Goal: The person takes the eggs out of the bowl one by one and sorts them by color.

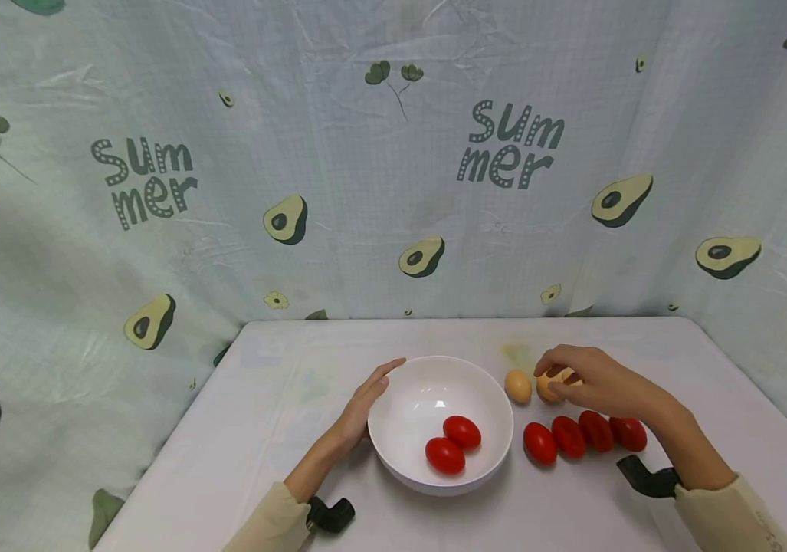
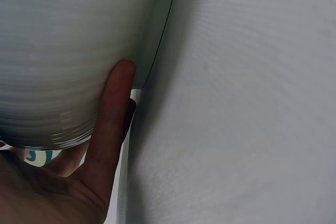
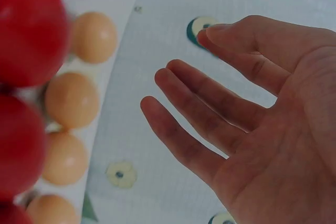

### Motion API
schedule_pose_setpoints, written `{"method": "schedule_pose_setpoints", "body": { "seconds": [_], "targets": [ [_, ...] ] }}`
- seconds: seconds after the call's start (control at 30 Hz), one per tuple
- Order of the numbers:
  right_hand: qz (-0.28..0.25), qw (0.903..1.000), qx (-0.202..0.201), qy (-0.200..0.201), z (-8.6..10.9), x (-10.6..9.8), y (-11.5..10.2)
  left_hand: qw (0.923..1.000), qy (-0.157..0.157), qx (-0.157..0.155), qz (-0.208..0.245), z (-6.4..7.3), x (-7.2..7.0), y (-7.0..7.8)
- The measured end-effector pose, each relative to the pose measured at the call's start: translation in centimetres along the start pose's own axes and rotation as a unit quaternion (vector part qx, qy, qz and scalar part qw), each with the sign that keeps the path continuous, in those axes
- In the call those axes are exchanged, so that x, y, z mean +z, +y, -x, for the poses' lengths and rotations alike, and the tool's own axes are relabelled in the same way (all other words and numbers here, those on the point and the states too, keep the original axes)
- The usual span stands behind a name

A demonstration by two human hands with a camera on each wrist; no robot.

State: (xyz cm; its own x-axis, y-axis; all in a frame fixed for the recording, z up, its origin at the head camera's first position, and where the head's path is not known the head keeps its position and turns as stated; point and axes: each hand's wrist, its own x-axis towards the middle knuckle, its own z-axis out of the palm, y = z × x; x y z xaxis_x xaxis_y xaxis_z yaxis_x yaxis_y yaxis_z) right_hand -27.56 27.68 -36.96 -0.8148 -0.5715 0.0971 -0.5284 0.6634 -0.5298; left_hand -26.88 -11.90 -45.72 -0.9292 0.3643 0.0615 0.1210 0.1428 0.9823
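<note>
A white bowl (image 1: 400,399) stands on the table with two red eggs (image 1: 444,455) inside. My left hand (image 1: 359,410) rests against the left outer side of the bowl, fingers extended; the left wrist view shows one straight finger (image 2: 113,106) along the bowl's wall. Over the brown eggs (image 1: 519,386), right of the bowl, hovers my right hand (image 1: 596,377). Its fingers are loosely bent and hold nothing, as the right wrist view confirms. Part of the brown egg row is hidden beneath this hand in the head view. Several red eggs (image 1: 568,437) form a row nearer me.
A white-covered table (image 1: 310,337) carries everything. Behind it hangs a cloth (image 1: 338,153) printed with avocados and lettering. Black curved pieces (image 1: 331,515) sit at both wrists. In the right wrist view, several brown eggs (image 3: 72,99) line up beside the larger-looking red ones.
</note>
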Motion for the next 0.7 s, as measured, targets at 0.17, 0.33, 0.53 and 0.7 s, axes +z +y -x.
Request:
{"method": "schedule_pose_setpoints", "body": {
  "seconds": [0.17, 0.33, 0.53, 0.7],
  "targets": [
    [-0.005, 0.9998, -0.010, -0.018, -2.1, 0.4, -2.3, 1.0000, -0.003, 0.004, -0.002, -0.1, 0.0, 0.1],
    [-0.024, 0.9979, -0.032, -0.052, -4.2, 1.2, -4.6, 1.0000, -0.004, 0.006, -0.004, -0.1, -0.2, -0.1],
    [-0.036, 0.9940, -0.027, -0.099, -6.4, 2.5, -6.4, 1.0000, -0.005, 0.003, 0.000, 0.0, -0.1, -0.2],
    [0.000, 0.9914, -0.041, -0.124, -8.2, 3.7, -7.3, 1.0000, 0.003, -0.007, 0.004, 0.1, -0.1, 0.0]
  ]
}}
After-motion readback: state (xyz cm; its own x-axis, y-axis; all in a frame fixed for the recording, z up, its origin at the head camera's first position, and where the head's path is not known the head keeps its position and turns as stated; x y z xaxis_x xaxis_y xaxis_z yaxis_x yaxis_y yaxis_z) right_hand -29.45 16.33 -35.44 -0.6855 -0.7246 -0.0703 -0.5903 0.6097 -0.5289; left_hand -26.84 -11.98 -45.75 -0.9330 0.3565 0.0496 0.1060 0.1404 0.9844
